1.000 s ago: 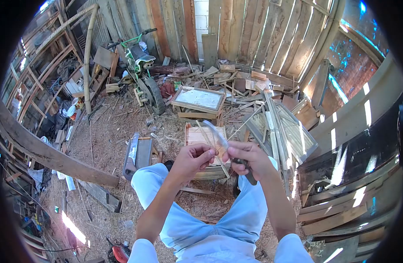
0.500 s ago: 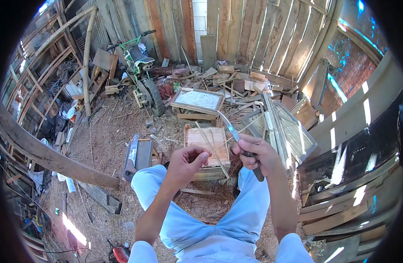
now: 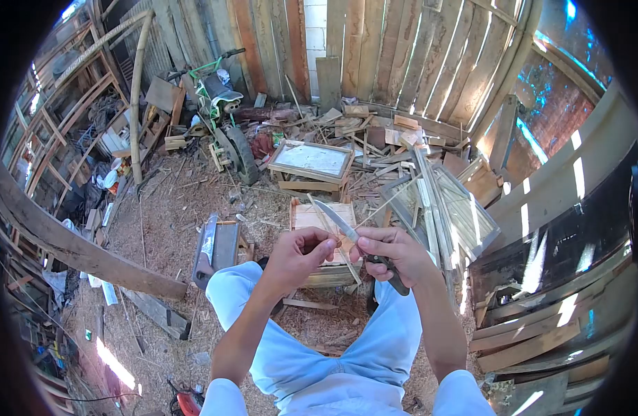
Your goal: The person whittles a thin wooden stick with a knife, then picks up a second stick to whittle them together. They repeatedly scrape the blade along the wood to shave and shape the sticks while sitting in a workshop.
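My right hand [image 3: 400,258] is closed around the dark handle of a knife [image 3: 338,220], whose blade points up and to the left. A thin wooden strip [image 3: 386,202] runs from between my hands up to the right, passing behind the blade. My left hand [image 3: 299,258] pinches its near end, close to the blade; the fingertips hide the exact grip. Below and beyond the hands, between my knees, stands a wooden box [image 3: 306,216], with a narrow stick [image 3: 349,266] lying across it.
To the left, a wide-bladed tool [image 3: 208,243] rests on a small framed box [image 3: 227,244]. Ahead are a framed panel [image 3: 312,158], scrap wood [image 3: 374,139] and a green bike [image 3: 229,125]. Long slats [image 3: 430,194] lean at right; a thick beam [image 3: 90,253] crosses at left.
My right hand has moved left and slightly down with the knife, toward my left hand. The blade now lies more slanted, across the strip near my left fingertips. My left hand has barely moved.
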Motion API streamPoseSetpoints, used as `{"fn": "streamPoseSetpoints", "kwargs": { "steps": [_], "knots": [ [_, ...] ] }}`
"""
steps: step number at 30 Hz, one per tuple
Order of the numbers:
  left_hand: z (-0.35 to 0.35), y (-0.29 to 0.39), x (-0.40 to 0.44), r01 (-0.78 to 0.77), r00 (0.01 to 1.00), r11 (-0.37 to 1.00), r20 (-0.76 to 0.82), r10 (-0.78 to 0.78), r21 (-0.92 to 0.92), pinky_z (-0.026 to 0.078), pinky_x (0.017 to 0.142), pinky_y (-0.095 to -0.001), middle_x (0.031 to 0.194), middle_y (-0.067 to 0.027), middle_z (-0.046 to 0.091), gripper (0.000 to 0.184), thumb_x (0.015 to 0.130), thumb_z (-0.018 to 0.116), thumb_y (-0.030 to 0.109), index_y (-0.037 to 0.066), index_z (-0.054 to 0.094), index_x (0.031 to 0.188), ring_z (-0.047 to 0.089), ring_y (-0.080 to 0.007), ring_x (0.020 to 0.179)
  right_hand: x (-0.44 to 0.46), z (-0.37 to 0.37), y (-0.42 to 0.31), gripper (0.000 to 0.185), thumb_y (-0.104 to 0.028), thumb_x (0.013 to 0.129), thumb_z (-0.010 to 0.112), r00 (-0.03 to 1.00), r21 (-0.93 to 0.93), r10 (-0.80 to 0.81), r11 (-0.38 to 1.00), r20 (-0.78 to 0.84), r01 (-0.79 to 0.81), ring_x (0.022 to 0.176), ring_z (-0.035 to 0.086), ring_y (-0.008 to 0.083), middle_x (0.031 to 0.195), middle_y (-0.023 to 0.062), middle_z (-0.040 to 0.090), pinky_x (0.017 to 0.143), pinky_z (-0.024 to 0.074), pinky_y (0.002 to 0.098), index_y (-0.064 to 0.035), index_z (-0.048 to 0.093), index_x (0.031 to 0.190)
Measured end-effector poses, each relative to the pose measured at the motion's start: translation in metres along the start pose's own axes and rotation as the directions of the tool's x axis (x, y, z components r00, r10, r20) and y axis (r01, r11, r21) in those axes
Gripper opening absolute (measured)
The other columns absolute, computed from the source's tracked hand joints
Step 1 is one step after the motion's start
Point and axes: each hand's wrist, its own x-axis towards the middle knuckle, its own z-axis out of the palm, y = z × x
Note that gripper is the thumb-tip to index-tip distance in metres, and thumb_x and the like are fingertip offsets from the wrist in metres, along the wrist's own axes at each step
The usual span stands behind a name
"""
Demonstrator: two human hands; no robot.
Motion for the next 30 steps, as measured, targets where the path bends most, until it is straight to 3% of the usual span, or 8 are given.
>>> {"fn": "streamPoseSetpoints", "kwargs": {
  "steps": [8, 17, 22, 23, 25, 27, 29, 30],
  "knots": [
    [-0.017, -0.008, -0.012, 0.049, 0.999, 0.999, 0.016, -0.049, 0.004, 0.046, 0.066, -0.0203, 0.078, -0.0014, 0.062, 0.016, 0.089, 0.061, 0.011, -0.003, 0.064, 0.097, 0.056, -0.0056, 0.071, -0.011, -0.030, -0.020, 0.031, -0.015, 0.092, 0.057, 0.966, 0.067, -0.164, 0.981, -0.200, 0.181, 0.052, 0.044, 0.0049, 0.084, 0.0070, 0.059, 0.039, 0.0313, 0.0164, 0.0015, 0.053, 0.119],
    [-0.034, -0.006, -0.016, 0.097, 0.995, 0.995, 0.019, -0.096, -0.019, 0.048, 0.067, -0.0186, 0.085, -0.0022, 0.064, 0.019, 0.089, 0.062, 0.014, -0.003, 0.064, 0.099, 0.058, -0.0056, 0.072, -0.022, -0.047, -0.039, 0.040, -0.015, 0.092, 0.056, 0.955, 0.101, -0.204, 0.968, -0.214, 0.230, 0.052, 0.043, 0.0043, 0.085, 0.0044, 0.060, 0.038, 0.0320, 0.0161, -0.0003, 0.047, 0.128],
    [-0.038, -0.003, -0.017, 0.103, 0.993, 0.994, 0.060, -0.105, 0.046, 0.044, 0.059, -0.0171, 0.078, -0.0001, 0.062, 0.020, 0.090, 0.063, 0.016, -0.002, 0.064, 0.099, 0.055, -0.0033, 0.068, -0.026, -0.061, -0.044, 0.040, -0.013, 0.092, 0.055, 0.953, 0.125, -0.214, 0.962, -0.214, 0.244, 0.052, 0.042, 0.0031, 0.085, 0.0026, 0.059, 0.038, 0.0314, 0.0157, -0.0021, 0.047, 0.130],
    [-0.040, -0.003, -0.018, 0.100, 0.993, 0.994, 0.056, -0.103, 0.048, 0.044, 0.059, -0.0171, 0.078, -0.0001, 0.062, 0.020, 0.090, 0.063, 0.016, -0.002, 0.064, 0.099, 0.055, -0.0033, 0.068, -0.026, -0.064, -0.045, 0.040, -0.013, 0.092, 0.055, 0.939, 0.121, -0.234, 0.955, -0.251, 0.270, 0.052, 0.042, 0.0029, 0.085, 0.0019, 0.059, 0.038, 0.0309, 0.0153, -0.0028, 0.047, 0.130],
    [-0.044, -0.009, -0.018, 0.047, 0.997, 0.997, 0.053, -0.051, 0.065, 0.032, 0.047, -0.0167, 0.070, -0.0002, 0.059, 0.020, 0.088, 0.064, 0.019, 0.000, 0.064, 0.095, 0.046, -0.0029, 0.055, -0.031, -0.074, -0.048, 0.040, -0.013, 0.092, 0.054, 0.925, 0.116, -0.251, 0.949, -0.286, 0.294, 0.051, 0.041, 0.0027, 0.085, 0.0013, 0.058, 0.038, 0.0304, 0.0149, -0.0036, 0.047, 0.130],
    [-0.058, -0.014, -0.016, 0.046, 0.999, 0.998, 0.013, -0.046, 0.033, 0.034, 0.048, -0.0174, 0.072, -0.0007, 0.059, 0.020, 0.089, 0.063, 0.018, -0.001, 0.063, 0.097, 0.048, -0.0036, 0.058, -0.035, -0.091, -0.052, 0.039, -0.013, 0.093, 0.053, 0.839, 0.120, -0.341, 0.897, -0.425, 0.425, 0.051, 0.040, 0.0024, 0.085, 0.0006, 0.057, 0.038, 0.0294, 0.0142, -0.0051, 0.047, 0.130],
    [-0.067, -0.019, -0.010, 0.047, 0.998, 0.999, -0.048, -0.047, 0.000, 0.037, 0.049, -0.0180, 0.074, -0.0011, 0.059, 0.020, 0.090, 0.061, 0.016, -0.001, 0.062, 0.100, 0.049, -0.0043, 0.060, -0.024, -0.089, -0.047, 0.037, -0.015, 0.093, 0.053, 0.844, 0.011, -0.353, 0.921, -0.405, 0.390, 0.050, 0.039, 0.0020, 0.085, 0.0019, 0.058, 0.038, 0.0285, 0.0138, -0.0056, 0.049, 0.128],
    [-0.063, -0.019, 0.003, -0.008, 0.996, 0.992, -0.092, -0.004, -0.130, 0.043, 0.054, -0.0196, 0.079, -0.0022, 0.060, 0.018, 0.091, 0.059, 0.014, -0.001, 0.062, 0.100, 0.053, -0.0057, 0.064, -0.015, -0.079, -0.041, 0.036, -0.016, 0.093, 0.053, 0.840, -0.117, -0.336, 0.941, -0.425, 0.317, 0.050, 0.039, 0.0018, 0.084, 0.0023, 0.059, 0.038, 0.0279, 0.0135, -0.0060, 0.049, 0.128]
  ]
}}
